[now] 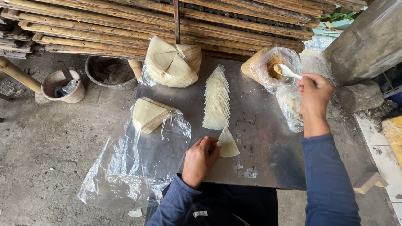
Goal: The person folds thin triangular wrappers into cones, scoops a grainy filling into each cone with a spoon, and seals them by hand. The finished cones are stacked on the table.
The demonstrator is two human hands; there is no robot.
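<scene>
Our left hand (200, 161) lies palm down, knuckles up, fingers together and stretched forward to the right, fingertips pressed flat, wrist bent a little, its blue sleeve running back toward our body. Our right hand (313, 97) is raised farther out, back toward us, fingers curled in a pinch, the forearm reaching straight forward in its blue sleeve

Daylight falls flat and grey over a rough concrete floor (50, 150), stained and gritty, filling the left of the frame. Across the top runs a rack of bamboo slats (125, 25), propped by a bamboo pole (16, 75) at upper left. A low metal table (259, 142) stands at centre. At upper right rises a bare concrete wall (368, 42), a log stump (358, 97) beside it.
</scene>
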